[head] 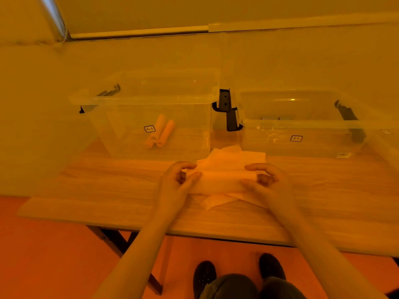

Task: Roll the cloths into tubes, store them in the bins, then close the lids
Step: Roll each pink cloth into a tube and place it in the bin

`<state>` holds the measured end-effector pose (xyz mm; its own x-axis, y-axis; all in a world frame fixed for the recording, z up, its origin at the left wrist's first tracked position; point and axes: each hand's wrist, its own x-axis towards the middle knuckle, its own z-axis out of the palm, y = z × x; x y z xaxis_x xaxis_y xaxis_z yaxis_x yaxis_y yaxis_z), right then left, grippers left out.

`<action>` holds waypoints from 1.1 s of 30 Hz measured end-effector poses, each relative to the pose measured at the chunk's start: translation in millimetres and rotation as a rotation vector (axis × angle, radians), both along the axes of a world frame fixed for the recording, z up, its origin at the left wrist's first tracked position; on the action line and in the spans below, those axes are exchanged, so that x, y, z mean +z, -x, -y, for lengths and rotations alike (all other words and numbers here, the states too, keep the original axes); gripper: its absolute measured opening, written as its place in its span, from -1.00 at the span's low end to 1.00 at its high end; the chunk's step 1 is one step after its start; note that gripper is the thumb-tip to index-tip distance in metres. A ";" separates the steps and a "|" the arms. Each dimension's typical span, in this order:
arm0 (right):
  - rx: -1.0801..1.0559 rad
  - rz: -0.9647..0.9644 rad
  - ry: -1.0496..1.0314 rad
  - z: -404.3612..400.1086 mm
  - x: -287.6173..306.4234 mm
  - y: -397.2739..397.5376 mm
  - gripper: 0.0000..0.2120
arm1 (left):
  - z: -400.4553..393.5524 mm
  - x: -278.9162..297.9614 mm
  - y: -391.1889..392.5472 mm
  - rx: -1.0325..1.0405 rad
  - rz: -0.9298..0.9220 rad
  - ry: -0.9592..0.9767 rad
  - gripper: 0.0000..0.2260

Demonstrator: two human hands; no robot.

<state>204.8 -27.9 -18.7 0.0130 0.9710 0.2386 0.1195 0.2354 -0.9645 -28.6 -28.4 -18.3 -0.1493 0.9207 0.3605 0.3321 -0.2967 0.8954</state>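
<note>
Evidently the roll is being made crosswise: the left hand [176,180] and right hand [266,180] each curl fingers and thumb round one end of the cloth [222,180], so both ends should turn together and the tube stay even. It lies on the desk [108,190], atop a few loose cloths [218,201] that poke out toward the near side and beyond. Two rolled tubes [160,132] already lie in the left bin [140,100], which stands open-topped just beyond the hands; the right bin [302,124] is likewise open, its contents unclear. Between the bins hang dark latch handles [228,111]. Bare desk lies to either side, but the bin walls stand close ahead, so I judge the finished tube must lift over a rim.
</note>
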 end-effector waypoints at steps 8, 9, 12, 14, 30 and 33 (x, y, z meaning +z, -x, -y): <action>-0.094 0.048 -0.046 -4.1 -3.3 -1.2 -0.78 | 0.3 -1.3 0.4 -0.081 0.055 0.010 -0.61; -0.106 0.045 -0.059 -4.0 -2.8 -1.0 -0.85 | 0.0 -1.7 0.7 -0.078 0.045 0.011 -0.62; -0.089 0.027 -0.064 -2.9 -2.5 -1.0 -0.93 | 1.0 0.7 -0.9 -0.064 0.003 0.037 -0.73; -0.065 0.041 -0.046 -2.0 -2.1 0.0 -0.85 | 1.1 2.3 -1.8 -0.044 -0.025 0.047 -0.84; -0.077 0.054 -0.062 -3.9 -2.6 0.7 -0.90 | 4.2 4.4 -3.3 -0.136 0.050 0.044 -0.57; -0.082 0.049 -0.073 -3.0 -1.7 0.5 -0.97 | 1.7 1.4 -1.7 -0.101 0.010 0.062 -0.67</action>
